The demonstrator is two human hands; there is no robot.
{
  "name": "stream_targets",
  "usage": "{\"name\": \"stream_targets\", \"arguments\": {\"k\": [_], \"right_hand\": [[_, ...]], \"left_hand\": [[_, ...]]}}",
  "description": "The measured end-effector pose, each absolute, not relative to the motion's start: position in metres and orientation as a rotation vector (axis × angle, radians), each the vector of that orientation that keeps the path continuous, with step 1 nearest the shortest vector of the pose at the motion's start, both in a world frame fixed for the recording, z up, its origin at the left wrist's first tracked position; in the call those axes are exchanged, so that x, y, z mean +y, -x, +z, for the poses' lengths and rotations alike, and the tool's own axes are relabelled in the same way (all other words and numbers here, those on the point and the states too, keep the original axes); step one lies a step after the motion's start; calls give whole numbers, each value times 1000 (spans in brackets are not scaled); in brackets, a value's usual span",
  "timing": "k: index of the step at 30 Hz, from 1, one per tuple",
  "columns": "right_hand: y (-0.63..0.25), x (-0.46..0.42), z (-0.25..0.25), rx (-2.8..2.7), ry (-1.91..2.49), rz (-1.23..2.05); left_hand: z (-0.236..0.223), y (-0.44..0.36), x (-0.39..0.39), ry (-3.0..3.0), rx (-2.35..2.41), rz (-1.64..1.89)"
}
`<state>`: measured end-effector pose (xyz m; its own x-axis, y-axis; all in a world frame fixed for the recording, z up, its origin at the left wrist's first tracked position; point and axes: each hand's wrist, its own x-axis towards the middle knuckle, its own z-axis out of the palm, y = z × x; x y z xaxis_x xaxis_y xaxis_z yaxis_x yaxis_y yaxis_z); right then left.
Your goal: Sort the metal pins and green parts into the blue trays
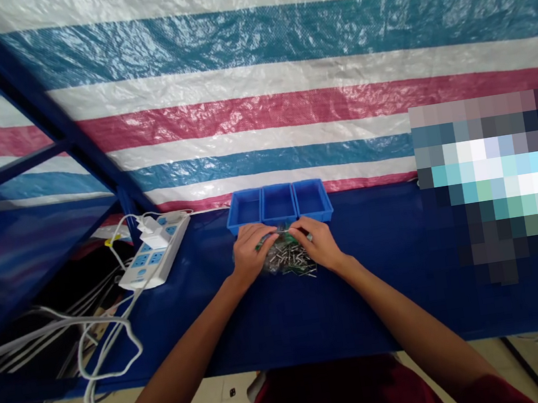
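Observation:
A pile of small metal pins mixed with green bits lies on the blue table cloth, just in front of three blue trays. My left hand rests on the pile's left side with its fingers curled inward, the fingertips touching the pieces. My right hand sits on the pile's right side, its fingers also bent down over the pieces. The two hands nearly meet above the pile. Whether either hand pinches a piece is hidden by the fingers.
A white power strip with plugs and white cables lies at the left of the table. A striped tarp wall stands right behind the trays. Blue shelf frames rise at the left. A blurred patch covers the right.

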<state>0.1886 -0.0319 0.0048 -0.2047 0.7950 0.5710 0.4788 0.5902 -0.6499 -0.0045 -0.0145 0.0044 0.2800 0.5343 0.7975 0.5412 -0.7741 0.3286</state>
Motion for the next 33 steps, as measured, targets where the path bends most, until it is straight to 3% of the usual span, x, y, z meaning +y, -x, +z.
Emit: {"name": "stream_targets", "arguments": {"k": [33], "right_hand": [[-186,-34,0,-1850,950,333]], "left_hand": [[3,4,-20,2561,-1137,-1662]]}}
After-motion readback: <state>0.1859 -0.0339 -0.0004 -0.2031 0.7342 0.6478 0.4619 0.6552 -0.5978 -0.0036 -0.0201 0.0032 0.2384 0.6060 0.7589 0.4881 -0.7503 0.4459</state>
